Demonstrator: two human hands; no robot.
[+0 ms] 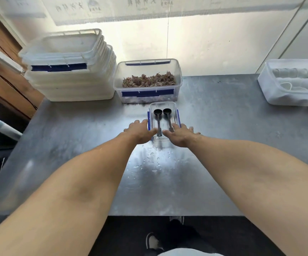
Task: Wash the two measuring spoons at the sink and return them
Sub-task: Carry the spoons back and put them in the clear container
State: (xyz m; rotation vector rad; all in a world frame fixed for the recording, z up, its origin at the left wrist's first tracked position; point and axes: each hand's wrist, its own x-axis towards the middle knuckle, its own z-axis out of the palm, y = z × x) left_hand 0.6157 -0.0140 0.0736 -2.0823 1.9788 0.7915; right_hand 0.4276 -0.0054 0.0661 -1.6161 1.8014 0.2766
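Observation:
Two black measuring spoons, the left spoon [157,119] and the right spoon [168,117], lie side by side in a small clear tray with blue clips [163,106] on the steel table. Their bowls point away from me. My left hand [140,131] lies flat at the tray's near left corner, fingers straight. At the near right corner my right hand [181,134] does the same. Neither hand holds a spoon. Both thumbs come close to the spoon handles' ends.
Water drops [154,159] lie on the steel table [75,145] in front of the tray. Behind it stands a clear box of dried brown pieces [147,81]. A stack of white bins [70,65] is at back left, a tub of white cups [295,82] at right.

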